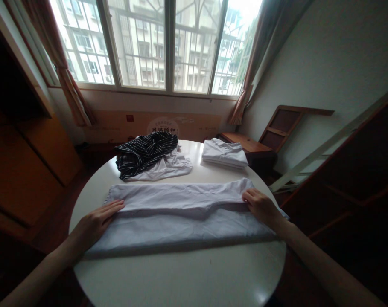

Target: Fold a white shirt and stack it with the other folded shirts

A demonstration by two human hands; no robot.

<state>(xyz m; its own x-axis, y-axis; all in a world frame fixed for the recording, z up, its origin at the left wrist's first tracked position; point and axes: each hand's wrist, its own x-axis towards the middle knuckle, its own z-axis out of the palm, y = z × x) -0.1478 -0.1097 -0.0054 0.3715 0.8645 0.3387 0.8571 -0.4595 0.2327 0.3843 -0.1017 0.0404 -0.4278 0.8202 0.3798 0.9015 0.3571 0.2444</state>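
Observation:
A white garment (194, 221) lies lengthwise across the round table, its far part folded over toward me in a long strip. Whether it is a shirt, I cannot tell. At its left end rests my left hand (99, 217), fingers stretched out flat on the cloth along the fold. My right hand (261, 207) pinches the folded edge near the right end, fingers closed on the fabric. Some cloth at the right end is hidden behind my right wrist.
Behind the garment, a black-and-white striped cloth (149, 153) is heaped on a crumpled white cloth (171, 166). A neat folded white stack (224, 153) sits at the back right of the white round table (187, 277). Beyond stand a low wooden cabinet (245, 142) and a window.

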